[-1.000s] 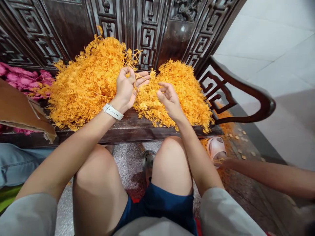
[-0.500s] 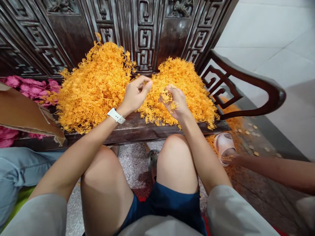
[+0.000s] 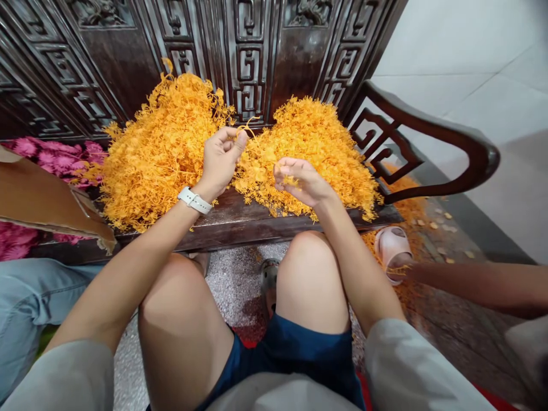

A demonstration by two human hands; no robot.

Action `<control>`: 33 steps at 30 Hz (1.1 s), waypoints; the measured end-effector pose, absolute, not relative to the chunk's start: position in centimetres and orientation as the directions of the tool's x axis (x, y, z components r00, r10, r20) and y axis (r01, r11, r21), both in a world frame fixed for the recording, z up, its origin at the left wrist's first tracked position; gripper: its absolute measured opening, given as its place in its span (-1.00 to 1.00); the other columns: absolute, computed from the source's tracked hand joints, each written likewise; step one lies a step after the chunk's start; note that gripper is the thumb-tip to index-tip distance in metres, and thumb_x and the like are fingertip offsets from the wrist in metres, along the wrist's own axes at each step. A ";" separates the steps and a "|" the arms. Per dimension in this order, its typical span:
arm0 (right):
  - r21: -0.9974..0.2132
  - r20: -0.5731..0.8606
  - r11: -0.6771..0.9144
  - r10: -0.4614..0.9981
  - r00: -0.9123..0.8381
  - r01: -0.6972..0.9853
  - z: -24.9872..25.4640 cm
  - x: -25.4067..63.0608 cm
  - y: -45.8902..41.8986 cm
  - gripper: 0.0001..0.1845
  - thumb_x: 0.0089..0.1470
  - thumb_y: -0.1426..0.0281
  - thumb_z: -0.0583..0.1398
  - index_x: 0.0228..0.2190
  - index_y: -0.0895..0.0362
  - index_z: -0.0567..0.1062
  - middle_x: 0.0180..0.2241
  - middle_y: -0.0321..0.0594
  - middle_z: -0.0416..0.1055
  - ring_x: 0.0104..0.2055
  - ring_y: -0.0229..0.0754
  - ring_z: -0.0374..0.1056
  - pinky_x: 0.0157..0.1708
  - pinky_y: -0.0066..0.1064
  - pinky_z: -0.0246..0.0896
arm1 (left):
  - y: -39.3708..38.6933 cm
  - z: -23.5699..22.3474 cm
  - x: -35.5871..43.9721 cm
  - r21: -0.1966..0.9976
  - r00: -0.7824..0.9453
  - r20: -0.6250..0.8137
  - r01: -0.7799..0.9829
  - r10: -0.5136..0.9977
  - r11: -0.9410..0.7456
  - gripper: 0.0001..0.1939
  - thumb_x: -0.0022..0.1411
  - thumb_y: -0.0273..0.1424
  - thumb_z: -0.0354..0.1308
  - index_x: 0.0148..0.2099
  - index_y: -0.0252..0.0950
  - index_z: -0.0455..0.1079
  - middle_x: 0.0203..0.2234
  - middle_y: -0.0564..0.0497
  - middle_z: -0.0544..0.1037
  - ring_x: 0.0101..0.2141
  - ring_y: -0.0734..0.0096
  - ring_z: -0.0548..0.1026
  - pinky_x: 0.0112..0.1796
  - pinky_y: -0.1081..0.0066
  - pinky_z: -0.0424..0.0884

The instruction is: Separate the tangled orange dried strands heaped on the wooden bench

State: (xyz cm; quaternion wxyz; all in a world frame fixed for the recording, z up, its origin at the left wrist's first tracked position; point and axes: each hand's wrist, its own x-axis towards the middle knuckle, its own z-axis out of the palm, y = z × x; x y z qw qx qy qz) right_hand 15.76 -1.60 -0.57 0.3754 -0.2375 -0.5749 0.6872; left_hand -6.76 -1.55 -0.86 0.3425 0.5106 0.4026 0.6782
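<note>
Strands of crinkly orange fibre [image 3: 317, 148] lie in two heaps on the seat of a carved dark-wood bench [image 3: 240, 228]; from my head-camera feed, both hands work just above them, close together. The left hand [image 3: 219, 162] is curled, its fingertips pinching a thin orange strand [image 3: 248, 123] lifted clear of the pile; the right hand [image 3: 299, 182] is half closed, thumb and fingers gripping a small orange tuft [image 3: 291, 181] over the right heap. Fingertip pinches like these look right to me: they take only a little fibre and should drag less of the tangle along; I would keep both palms loose and away from the heaps. A white watch [image 3: 194, 200] sits on the left wrist; low on the right, a co-worker's arm [image 3: 471, 282] reaches beside a pink slipper [image 3: 393, 251], among spilled orange fibre [image 3: 411, 211]; pink material [image 3: 55, 160] and brown cardboard [image 3: 38, 200] lie at the bench's far left.
</note>
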 end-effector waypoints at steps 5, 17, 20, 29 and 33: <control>-0.984 0.043 -0.077 0.777 -0.628 -0.163 -1.6 15.5 -1.0 -0.59 0.10 0.12 0.51 -0.37 0.15 0.52 -0.36 -0.27 0.43 -0.38 -0.33 0.29 -0.39 -0.46 0.29 | -2.5 0.9 -7.1 0.932 -0.367 0.208 -0.208 0.907 -0.298 -0.63 0.37 -0.03 0.41 -0.32 -0.14 0.46 -0.66 0.13 0.21 -0.63 0.48 0.28 -0.65 0.45 0.07; -0.994 0.054 0.105 0.289 -0.956 -0.024 1.4 14.1 -3.9 -0.32 0.34 -0.11 0.29 -0.57 0.07 0.24 -0.70 -0.51 0.08 -0.65 -0.46 -0.11 -0.63 -0.51 -0.21 | -1.7 0.7 -6.1 0.944 -0.408 0.188 -0.177 0.893 -0.280 -0.51 0.31 -0.03 0.46 -0.46 -0.21 0.40 -0.70 0.18 0.14 -0.68 0.59 0.10 -0.67 0.48 -0.03; -0.996 0.078 0.057 0.321 -0.944 -0.063 1.2 13.9 -4.2 -0.37 0.35 -0.07 0.31 -0.52 0.08 0.29 -0.71 -0.51 0.14 -0.68 -0.46 -0.07 -0.63 -0.51 -0.16 | -1.7 1.3 -5.3 0.937 -0.438 0.218 -0.157 0.872 -0.313 -0.56 0.32 -0.20 0.46 -0.50 -0.23 0.38 -0.67 0.14 0.24 -0.64 0.58 0.15 -0.65 0.51 0.04; -0.968 0.150 -0.138 0.361 -0.921 -0.211 0.6 12.2 -4.3 -0.42 0.38 0.05 0.32 -0.55 0.09 0.33 -0.79 -0.51 0.16 -0.74 -0.43 -0.04 -0.66 -0.53 -0.12 | -0.8 2.8 -5.6 0.917 -0.554 0.235 -0.147 0.799 -0.372 -0.67 0.33 -0.34 0.39 -0.46 -0.18 0.42 -0.64 0.11 0.30 -0.61 0.49 0.19 -0.61 0.51 0.11; -0.967 0.134 -0.167 0.311 -0.941 -0.193 0.6 11.7 -4.5 -0.33 0.41 0.06 0.29 -0.65 0.11 0.32 -0.83 -0.46 0.12 -0.76 -0.43 -0.05 -0.69 -0.56 -0.11 | -0.5 3.2 -5.5 0.911 -0.567 0.214 -0.177 0.795 -0.372 -0.68 0.34 -0.30 0.40 -0.45 -0.19 0.44 -0.65 0.13 0.26 -0.61 0.50 0.15 -0.60 0.50 0.05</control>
